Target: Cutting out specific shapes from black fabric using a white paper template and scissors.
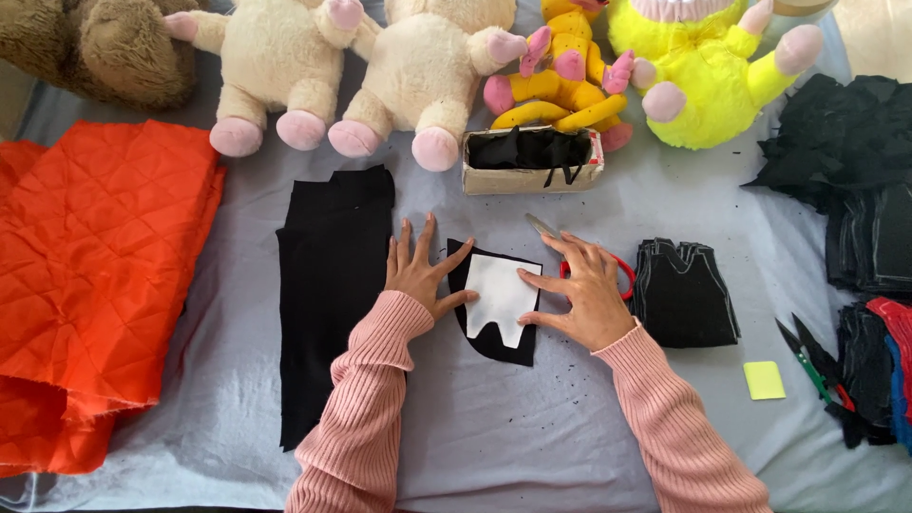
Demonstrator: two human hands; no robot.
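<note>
A white paper pattern (499, 296) lies on a small piece of black fabric (494, 344) in the middle of the grey table cover. My left hand (418, 271) rests flat, fingers spread, at the left edge of that black piece. My right hand (589, 290) presses its fingertips on the pattern's right edge. Under my right hand lie scissors with red handles (622, 271), their blades pointing up and left. Both arms wear pink ribbed sleeves.
A long black fabric strip (328, 285) lies left of my hands, folded orange quilted cloth (90, 266) at far left. Several plush toys (418, 66) and a cardboard box (532, 161) line the back. Cut black pieces (682, 294), a yellow chalk block (764, 379), snips (807, 361) and black fabric stacks (855, 190) are right.
</note>
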